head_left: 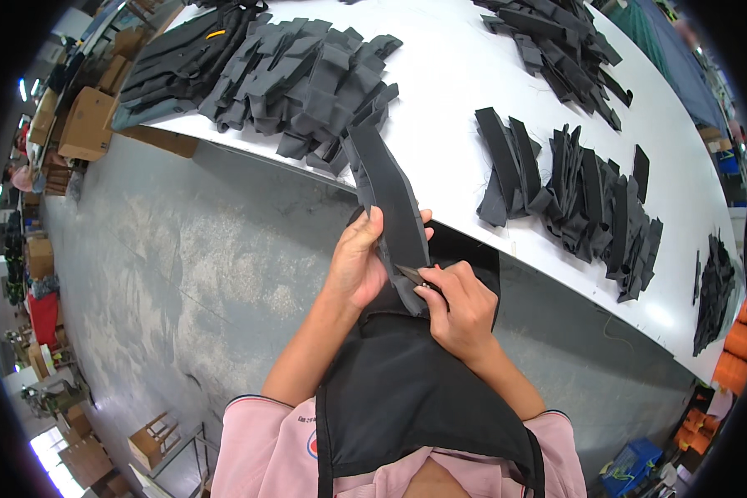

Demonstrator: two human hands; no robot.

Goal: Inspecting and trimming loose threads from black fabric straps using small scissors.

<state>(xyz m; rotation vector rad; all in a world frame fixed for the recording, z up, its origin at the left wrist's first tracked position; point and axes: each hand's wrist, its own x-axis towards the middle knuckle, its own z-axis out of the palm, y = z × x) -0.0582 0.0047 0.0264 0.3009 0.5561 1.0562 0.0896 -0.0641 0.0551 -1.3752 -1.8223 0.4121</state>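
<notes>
Dark fabric strip (397,203) held across the near edge of a white table (448,91)
Grey pieces (307,79) heap left, dark bands (589,199) lie right; small lettering marks the pink left sleeve (257,444); left hand (361,257) curls round the strip, right hand (463,305) grips a pointed tool (409,274), probably snips, at its near end

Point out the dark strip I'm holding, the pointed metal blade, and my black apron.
Dark strip (397,207): head view, middle of its broad face.
Pointed metal blade (408,273): head view, near its tip.
Black apron (423,378): head view, middle of its front.
</notes>
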